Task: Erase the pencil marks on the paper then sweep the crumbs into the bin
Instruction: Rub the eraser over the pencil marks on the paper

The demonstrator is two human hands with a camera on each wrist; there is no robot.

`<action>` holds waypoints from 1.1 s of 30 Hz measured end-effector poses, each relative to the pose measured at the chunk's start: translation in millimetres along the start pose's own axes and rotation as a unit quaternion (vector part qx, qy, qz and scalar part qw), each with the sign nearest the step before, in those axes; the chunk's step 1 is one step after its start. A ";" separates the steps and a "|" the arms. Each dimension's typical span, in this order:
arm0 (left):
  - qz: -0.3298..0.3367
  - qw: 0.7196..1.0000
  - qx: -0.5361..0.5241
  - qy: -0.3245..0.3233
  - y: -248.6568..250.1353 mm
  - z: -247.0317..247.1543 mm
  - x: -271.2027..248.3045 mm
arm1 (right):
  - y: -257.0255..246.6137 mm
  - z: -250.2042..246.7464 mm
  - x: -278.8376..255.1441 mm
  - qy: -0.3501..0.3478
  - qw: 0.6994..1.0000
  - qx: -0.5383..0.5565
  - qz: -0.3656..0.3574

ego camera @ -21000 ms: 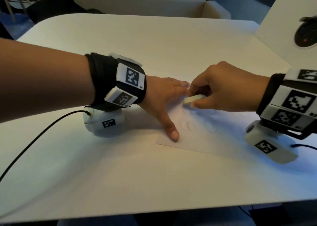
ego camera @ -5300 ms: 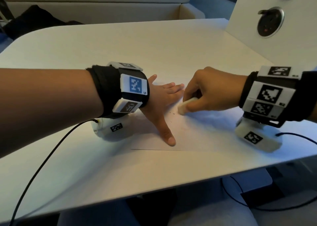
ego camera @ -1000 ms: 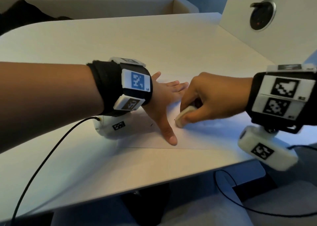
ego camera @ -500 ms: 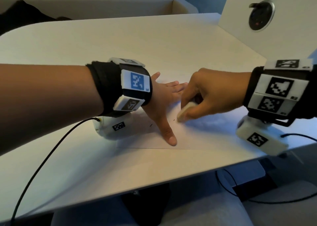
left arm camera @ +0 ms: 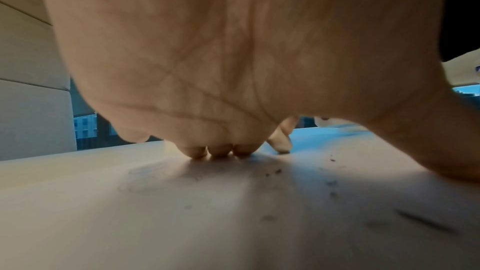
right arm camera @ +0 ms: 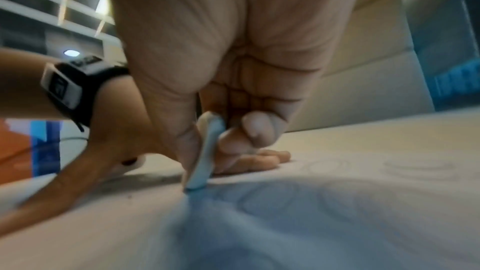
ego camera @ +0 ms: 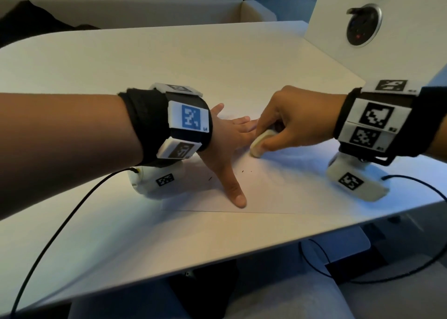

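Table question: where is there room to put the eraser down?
Bare table stretches beyond both hands, up to the panel. Another bare strip runs along the near edge, left of the paper. It is crowded where the left hand, right hand, eraser and crumbs meet.

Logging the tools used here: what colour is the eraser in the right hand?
White or off-white. The eraser, pinched by the right hand, shows best in the head view.

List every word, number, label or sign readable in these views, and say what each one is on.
"L4": small print at the corner of the blue square-code tag on the left wristband.
Small print beside the black code tags on the right wristband: too small to read.
Code tags on both wrist cameras: patterns only, no words.
Paper: faint pencil marks, no legible text.
Eraser: no print visible.
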State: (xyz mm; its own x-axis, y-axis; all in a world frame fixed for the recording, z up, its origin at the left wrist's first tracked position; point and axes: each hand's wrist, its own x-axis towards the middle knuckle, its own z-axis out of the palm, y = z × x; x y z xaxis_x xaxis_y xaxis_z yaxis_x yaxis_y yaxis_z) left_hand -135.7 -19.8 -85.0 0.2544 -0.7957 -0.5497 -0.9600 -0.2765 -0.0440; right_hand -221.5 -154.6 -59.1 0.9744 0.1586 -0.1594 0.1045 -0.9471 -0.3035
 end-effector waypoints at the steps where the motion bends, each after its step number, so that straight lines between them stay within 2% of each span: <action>1: -0.002 1.000 0.001 -0.001 0.4 -0.4 -0.3 | 0.1 0.3 -0.6 0.002 1.000 0.001 0.000; 5: -0.008 1.000 0.003 -0.003 0.4 -0.1 0.2 | -9.5 4.6 -11.9 -0.070 0.997 0.020 -0.020; 10: -0.007 1.000 0.010 -0.001 0.6 -0.2 -0.5 | 0.5 3.0 -5.1 0.001 1.000 0.001 -0.011; 14: -0.010 1.000 0.000 -0.003 0.2 0.3 -0.1 | -12.0 6.4 -14.9 -0.078 0.996 0.025 -0.025; 19: -0.008 1.000 0.018 0.001 1.1 0.5 1.2 | -1.7 -1.1 -5.5 -0.024 1.000 0.009 -0.002; 23: -0.008 1.000 0.006 -0.003 -0.5 1.4 1.6 | -13.2 4.8 -14.2 -0.104 0.994 0.023 -0.015; 28: -0.013 1.000 0.023 -0.001 3.1 0.0 -0.4 | -0.2 -1.7 -3.6 -0.030 0.999 -0.010 0.012; 32: -0.002 1.000 0.001 -0.001 -1.1 1.5 0.9 | -14.7 7.3 -10.8 -0.091 0.995 0.029 -0.023; 33: -0.001 1.000 0.001 -0.001 -1.0 1.0 0.9 | -13.3 5.8 -9.1 -0.086 0.996 0.025 -0.023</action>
State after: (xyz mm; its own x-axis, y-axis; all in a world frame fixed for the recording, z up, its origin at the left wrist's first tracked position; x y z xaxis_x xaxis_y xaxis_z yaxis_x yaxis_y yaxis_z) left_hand -134.6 -19.7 -86.2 0.2558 -0.7942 -0.5513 -0.9597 -0.2773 -0.0458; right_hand -232.9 -141.8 -59.0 0.9201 0.2507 -0.3009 0.1338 -0.9233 -0.3601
